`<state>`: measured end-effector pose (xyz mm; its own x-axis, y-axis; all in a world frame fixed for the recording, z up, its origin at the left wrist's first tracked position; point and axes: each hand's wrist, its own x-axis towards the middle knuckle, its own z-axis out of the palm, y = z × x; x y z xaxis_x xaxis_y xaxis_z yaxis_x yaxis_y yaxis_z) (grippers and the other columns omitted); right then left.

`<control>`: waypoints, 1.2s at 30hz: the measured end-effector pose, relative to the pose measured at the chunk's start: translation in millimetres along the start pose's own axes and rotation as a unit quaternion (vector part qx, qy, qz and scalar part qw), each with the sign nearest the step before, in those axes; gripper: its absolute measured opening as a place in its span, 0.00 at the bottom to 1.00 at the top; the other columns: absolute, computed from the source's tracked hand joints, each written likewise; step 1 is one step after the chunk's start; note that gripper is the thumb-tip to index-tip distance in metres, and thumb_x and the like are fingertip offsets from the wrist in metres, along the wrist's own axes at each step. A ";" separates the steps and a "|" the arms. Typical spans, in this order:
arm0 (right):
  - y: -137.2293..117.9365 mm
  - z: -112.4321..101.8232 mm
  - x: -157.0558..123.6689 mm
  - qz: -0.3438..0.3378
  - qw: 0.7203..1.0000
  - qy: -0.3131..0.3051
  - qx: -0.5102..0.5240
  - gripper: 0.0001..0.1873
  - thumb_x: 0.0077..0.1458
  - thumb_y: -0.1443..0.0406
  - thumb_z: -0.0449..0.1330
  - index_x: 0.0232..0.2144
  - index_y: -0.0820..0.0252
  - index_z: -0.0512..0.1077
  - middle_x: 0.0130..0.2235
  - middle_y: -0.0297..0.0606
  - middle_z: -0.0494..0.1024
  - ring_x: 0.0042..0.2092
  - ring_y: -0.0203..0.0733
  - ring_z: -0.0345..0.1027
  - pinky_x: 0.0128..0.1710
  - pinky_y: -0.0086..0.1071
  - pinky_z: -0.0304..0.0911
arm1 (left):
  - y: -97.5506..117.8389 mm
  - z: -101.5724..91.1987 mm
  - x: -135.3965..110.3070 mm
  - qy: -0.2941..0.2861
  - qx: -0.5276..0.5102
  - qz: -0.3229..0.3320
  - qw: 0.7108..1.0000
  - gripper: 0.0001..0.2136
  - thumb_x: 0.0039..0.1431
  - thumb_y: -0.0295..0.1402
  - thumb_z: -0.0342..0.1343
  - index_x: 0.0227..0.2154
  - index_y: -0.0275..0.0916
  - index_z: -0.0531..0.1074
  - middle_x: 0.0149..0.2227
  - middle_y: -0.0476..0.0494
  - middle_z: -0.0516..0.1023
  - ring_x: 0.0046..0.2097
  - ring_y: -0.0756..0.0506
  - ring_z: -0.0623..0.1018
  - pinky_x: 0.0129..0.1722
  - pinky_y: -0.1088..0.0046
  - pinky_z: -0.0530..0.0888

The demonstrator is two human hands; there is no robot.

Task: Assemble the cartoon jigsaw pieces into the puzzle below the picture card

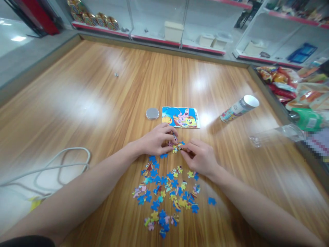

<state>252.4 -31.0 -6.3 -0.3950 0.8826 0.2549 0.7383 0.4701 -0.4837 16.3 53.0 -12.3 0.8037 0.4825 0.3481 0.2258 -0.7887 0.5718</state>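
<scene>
Both hands meet over a small cluster of jigsaw puzzle pieces (175,149) on the wooden table, just below a picture card (180,117). My left hand (157,140) curls over the cluster from the left, its fingertips and thumb on the pieces and partly hiding them. From the right, my right hand (202,157) pinches a small puzzle piece at the cluster's edge; the fingers cover most of it. Many loose puzzle pieces (156,179), mostly blue with some yellow and pink, lie scattered nearer to me. One blue piece (212,201) sits apart on the right.
A round lid (152,113) lies left of the card. An open-topped printed tube (239,109) stands to the right, beyond which are a clear plastic bottle (277,135) and snack bags (280,80). A white cable (64,164) loops at left. Shelves (156,37) line the far edge.
</scene>
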 end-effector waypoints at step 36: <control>-8.5 6.1 1.3 -0.016 1.000 -0.020 0.006 0.09 0.64 0.65 0.61 0.47 0.58 0.74 0.44 0.41 0.77 0.47 0.45 0.71 0.46 0.38 0.67 | -0.7 1.4 0.4 0.000 0.018 0.012 1.000 0.08 0.63 0.37 0.59 0.34 0.40 0.79 0.48 0.40 0.75 0.49 0.42 0.71 0.53 0.60 0.69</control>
<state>242.3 -33.8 -6.9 -0.4398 0.8666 0.2357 0.7188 0.4970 -0.4862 17.3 53.3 -13.6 0.8091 0.4638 0.3608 0.2266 -0.8128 0.5367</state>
